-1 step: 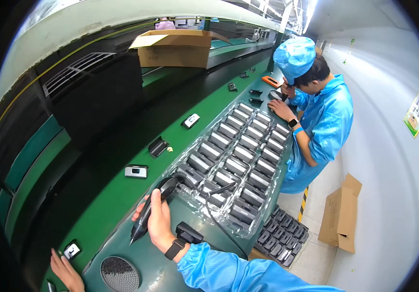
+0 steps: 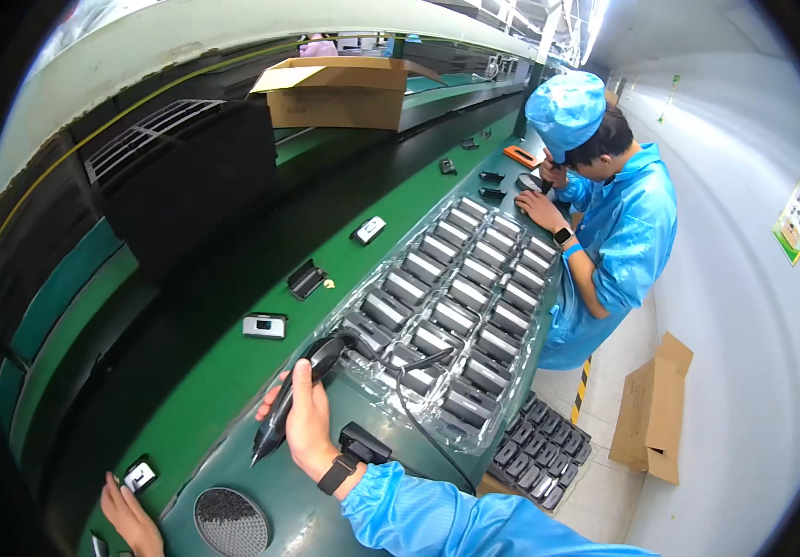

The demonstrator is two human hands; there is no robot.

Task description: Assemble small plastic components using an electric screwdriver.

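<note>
Wrapped firmly round a slim black electric screwdriver [image 2: 284,413], the right hand [image 2: 309,422] sets its thumb along the near side and its fingers on the far side, leaving no visible gap. Near the lower edge, the left hand [image 2: 129,518] is loose, fingers nearly straight, just beside a small black-and-silver rectangular unit [image 2: 140,476]; whether they touch cannot be told.

The screwdriver is over the dark green tabletop [image 2: 312,506], its long axis slanting from the corded end by the tray down to a thin tip that points lower left, toward a round grey dish [image 2: 267,534] partly filled with tiny dark pieces. It seems that the step in hand is holding the tool ready while the left hand attends to the unit; the next move would call for closing the left fingers on the unit and keeping the tip clear of it.

Just beside the right wrist lies a black plastic piece [image 2: 364,444]. Farther on, a clear plastic tray [image 2: 485,438] holds rows of similar units, with a black cable [image 2: 426,361] across it. On the green belt [image 2: 219,390] lie a silver-faced unit [image 2: 264,326] and an opened black case [image 2: 306,279]. Beyond, a co-worker in blue [image 2: 613,223] bends over the bench.
</note>
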